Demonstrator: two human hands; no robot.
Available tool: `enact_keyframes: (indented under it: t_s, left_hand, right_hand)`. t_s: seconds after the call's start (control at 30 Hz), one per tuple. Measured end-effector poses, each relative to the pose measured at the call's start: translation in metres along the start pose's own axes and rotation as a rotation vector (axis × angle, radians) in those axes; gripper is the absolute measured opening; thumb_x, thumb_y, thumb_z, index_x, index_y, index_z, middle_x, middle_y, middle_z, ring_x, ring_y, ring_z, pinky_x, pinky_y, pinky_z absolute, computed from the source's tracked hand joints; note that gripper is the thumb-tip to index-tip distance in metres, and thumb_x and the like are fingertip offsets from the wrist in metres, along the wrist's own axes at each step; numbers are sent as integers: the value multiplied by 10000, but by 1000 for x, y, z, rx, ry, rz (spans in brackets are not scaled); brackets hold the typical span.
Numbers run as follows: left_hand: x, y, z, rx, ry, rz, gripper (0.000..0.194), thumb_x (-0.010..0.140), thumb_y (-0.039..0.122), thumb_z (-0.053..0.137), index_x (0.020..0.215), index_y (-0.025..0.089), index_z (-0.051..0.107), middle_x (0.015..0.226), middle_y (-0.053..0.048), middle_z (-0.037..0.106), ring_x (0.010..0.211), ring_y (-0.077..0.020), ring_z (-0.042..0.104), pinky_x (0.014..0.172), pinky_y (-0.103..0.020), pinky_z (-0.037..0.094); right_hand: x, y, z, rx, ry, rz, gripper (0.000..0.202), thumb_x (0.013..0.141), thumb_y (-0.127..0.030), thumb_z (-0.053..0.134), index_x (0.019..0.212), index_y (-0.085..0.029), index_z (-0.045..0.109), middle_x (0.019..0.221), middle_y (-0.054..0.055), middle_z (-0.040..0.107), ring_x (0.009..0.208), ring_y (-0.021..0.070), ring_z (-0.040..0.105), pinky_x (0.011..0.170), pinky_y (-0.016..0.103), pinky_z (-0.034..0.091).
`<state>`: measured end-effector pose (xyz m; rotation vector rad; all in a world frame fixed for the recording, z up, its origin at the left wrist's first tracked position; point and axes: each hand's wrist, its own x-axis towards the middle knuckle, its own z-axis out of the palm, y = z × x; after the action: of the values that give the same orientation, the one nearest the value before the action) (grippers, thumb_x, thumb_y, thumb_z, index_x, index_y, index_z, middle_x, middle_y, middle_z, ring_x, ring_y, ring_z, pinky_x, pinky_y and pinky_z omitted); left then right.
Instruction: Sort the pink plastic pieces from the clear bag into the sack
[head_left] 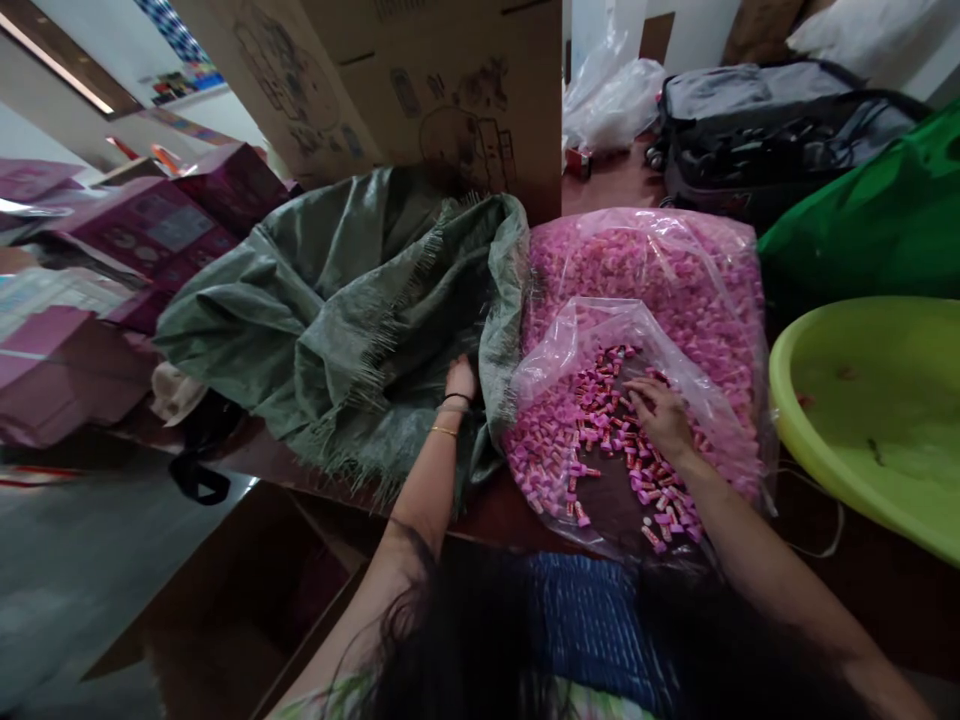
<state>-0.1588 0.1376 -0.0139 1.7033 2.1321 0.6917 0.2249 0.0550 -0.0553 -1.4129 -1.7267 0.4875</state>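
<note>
My left hand (460,380) reaches into the mouth of a green woven sack (352,290) with frayed edges; its fingers are hidden from me. To the right lies a large clear plastic bag (645,240) full of small pink pieces, its mouth turned back. Over that mouth, my right hand (661,412) is open, fingers stretched out and apart among the loose pieces. These small pink-capped tubes (600,420) have printed, reddish bodies. Several are scattered around a dark bare patch of the bag's floor.
A yellow-green basin (795,400) stands at the right, below a green bag (870,220) and an open black suitcase (765,140). Behind the sack rises a large cardboard box (450,90). Pink boxes (157,220) are stacked at left, with an open carton (225,600) below the table edge.
</note>
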Motion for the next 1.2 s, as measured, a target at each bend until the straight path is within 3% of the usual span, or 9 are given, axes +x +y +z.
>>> enact_keyframes:
  t_s: [0.13, 0.23, 0.3, 0.47, 0.6, 0.7, 0.8, 1.0, 1.2]
  left_hand:
    - [-33, -19, -52, -326, 78, -125, 578, 769, 197, 608, 1325, 173, 450, 985, -81, 615, 919, -191, 603, 806, -320, 515]
    - [-81, -24, -83, -824, -42, -235, 567, 839, 323, 534, 1386, 283, 391, 1032, -62, 603, 801, -125, 597, 631, -242, 508]
    - [-114, -16, -89, -1003, -177, -299, 495, 863, 407, 493, 1348, 322, 448, 1075, -73, 590, 733, -110, 568, 484, -196, 433]
    - [-166, 33, -54, -1312, -611, -388, 566, 789, 465, 630, 1325, 332, 509, 1036, -75, 587, 691, -107, 523, 373, -152, 283]
    - [-174, 70, -31, -1493, -861, -354, 567, 760, 447, 690, 1286, 278, 565, 1051, -75, 598, 793, -122, 559, 487, -165, 416]
    - [-166, 86, -35, -1494, -845, -259, 489, 701, 320, 762, 1165, 239, 631, 1043, -66, 610, 861, -137, 584, 669, -218, 498]
    - [-154, 92, -35, -1421, -805, -198, 449, 655, 302, 800, 1062, 205, 637, 1021, -71, 631, 859, -152, 602, 680, -240, 498]
    - [-143, 84, 14, -1182, -691, -81, 466, 706, 294, 766, 1106, 147, 578, 916, -55, 664, 723, -110, 599, 658, -222, 470]
    - [-149, 84, 35, -731, -478, 248, 217, 780, 189, 670, 987, 138, 629, 939, -50, 662, 880, -159, 598, 838, -268, 449]
  right_hand:
    - [-4, 0, 1, -184, -115, -75, 312, 918, -356, 482, 1134, -226, 665, 1097, 85, 692, 1085, 261, 587, 966, 460, 447]
    - [-5, -1, 7, -312, -145, -108, 398, 896, -338, 508, 1273, -239, 589, 1107, 98, 686, 1092, 294, 561, 944, 481, 442]
    - [-3, -3, 12, -361, -137, -124, 394, 883, -311, 515, 1262, -228, 590, 1120, 111, 675, 1101, 311, 543, 965, 505, 412]
    - [9, -9, 13, -306, -193, -96, 148, 871, -237, 498, 903, -202, 637, 901, 103, 678, 886, 263, 589, 836, 412, 462]
    - [10, -17, -2, -206, -75, 33, 229, 897, -251, 463, 1083, -187, 582, 960, 89, 668, 853, 230, 616, 765, 349, 476]
    - [3, -26, -3, -318, -106, -36, 254, 921, -262, 426, 1066, -195, 623, 1031, 106, 660, 896, 240, 618, 779, 354, 470]
    - [-3, -29, 10, -399, -264, -65, 270, 933, -309, 432, 1029, -215, 666, 1028, 99, 673, 790, 223, 629, 678, 334, 468]
    - [7, -27, 16, -157, -371, -58, 268, 935, -374, 461, 1019, -192, 639, 961, 88, 691, 853, 229, 642, 745, 339, 495]
    - [2, -84, -8, -160, -372, -223, 197, 941, -225, 434, 1071, -192, 579, 1016, 91, 629, 889, 215, 616, 774, 329, 509]
